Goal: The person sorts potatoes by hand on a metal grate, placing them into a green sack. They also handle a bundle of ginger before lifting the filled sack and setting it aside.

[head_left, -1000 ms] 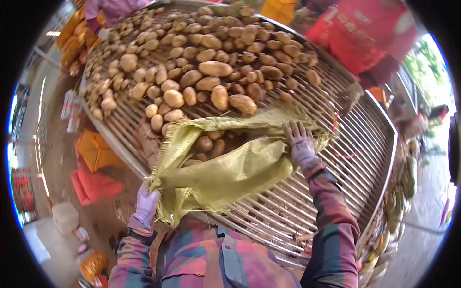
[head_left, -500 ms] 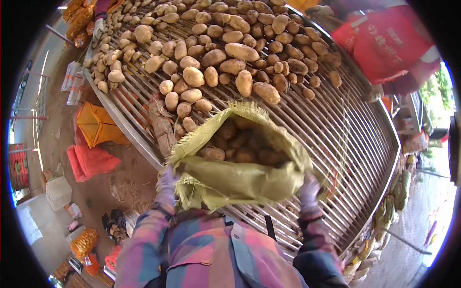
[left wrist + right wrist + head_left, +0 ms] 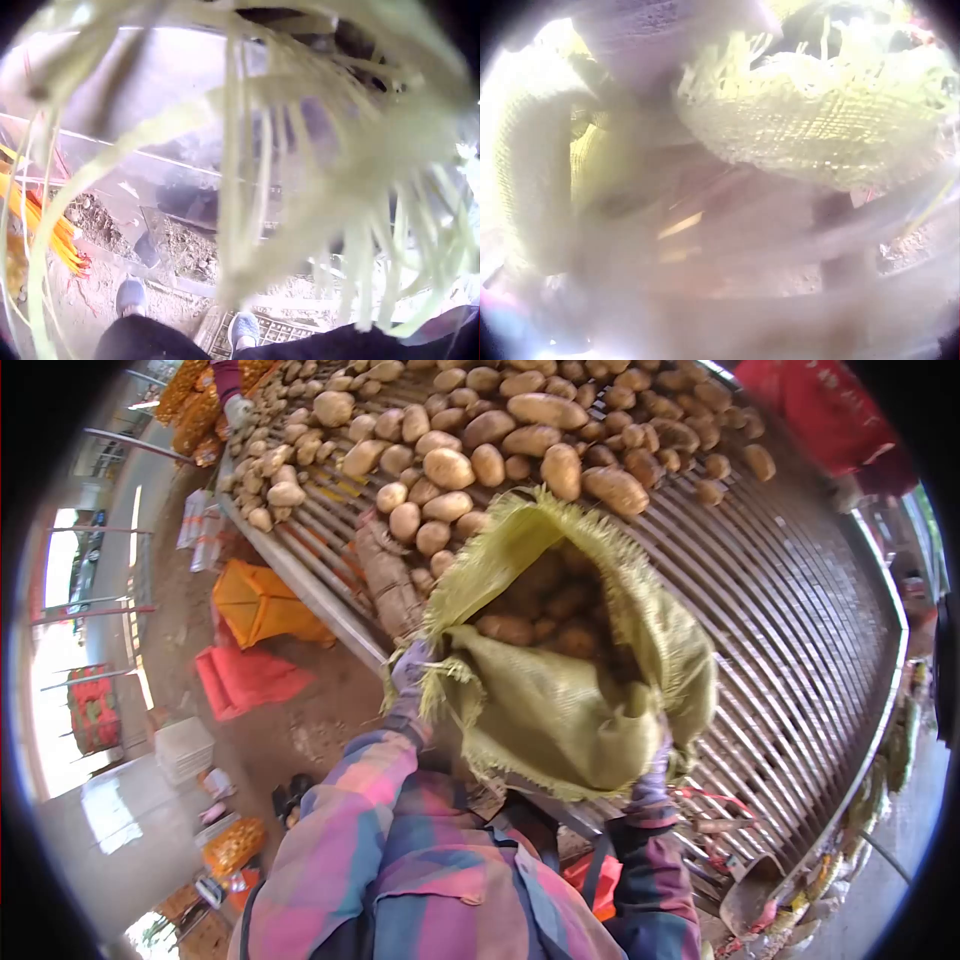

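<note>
A yellow-green woven sack (image 3: 545,705) with frayed edges gapes wide in the head view, with brown potatoes (image 3: 575,640) inside. The gloved left hand (image 3: 410,672) grips the left end of its rim. At the lower right of the rim, the gloved right hand (image 3: 655,772) holds the cloth, its fingers partly hidden by folds. Blurred frayed strands (image 3: 247,150) fill much of the left wrist view. In the right wrist view the glove (image 3: 660,37) is against the woven cloth (image 3: 817,124).
Loose potatoes (image 3: 490,430) cover the far part of the slatted metal rack (image 3: 800,650). Another person's red garment (image 3: 825,410) is at the upper right, and another gloved hand (image 3: 238,412) at the upper left. Orange (image 3: 260,605) and red bags (image 3: 245,678) lie left of the rack.
The sack's mouth has gone from partly folded over to wide open. The right hand has moved from lying on the cloth to gripping the rim nearer the body.
</note>
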